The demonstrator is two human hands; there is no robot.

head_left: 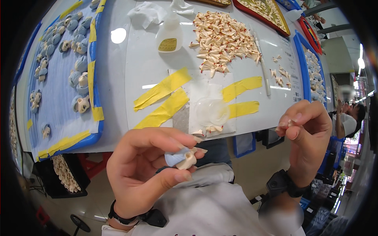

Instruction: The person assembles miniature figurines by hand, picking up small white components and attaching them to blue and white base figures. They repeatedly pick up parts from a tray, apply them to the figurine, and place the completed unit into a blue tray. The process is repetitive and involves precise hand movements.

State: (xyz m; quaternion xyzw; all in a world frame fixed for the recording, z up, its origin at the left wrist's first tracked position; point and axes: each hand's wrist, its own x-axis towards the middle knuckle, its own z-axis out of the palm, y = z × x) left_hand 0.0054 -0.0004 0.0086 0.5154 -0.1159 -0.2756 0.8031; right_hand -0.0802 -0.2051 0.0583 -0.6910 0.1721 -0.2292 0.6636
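Note:
My left hand (134,165) holds a small blue-and-cream figurine head (179,158) between thumb and fingers, just off the table's near edge. A round hollow shows in its cream part. To the right, my right hand (311,128) pinches a tiny cream piece (291,123) between thumb and fingertips; its shape is mostly hidden. Between the hands, a clear round lid or dish (212,111) lies on a white sheet held by yellow tape (163,89). A few cream pieces (214,128) rest at the sheet's near edge.
A heap of cream, red-tipped pieces (222,41) lies beyond the sheet, beside a bottle (170,33) and a thin metal tool (263,65). Left stands a blue tray (98,122) with several figurine heads. Another blue tray (301,67) is at right; a person (348,122) sits farther off.

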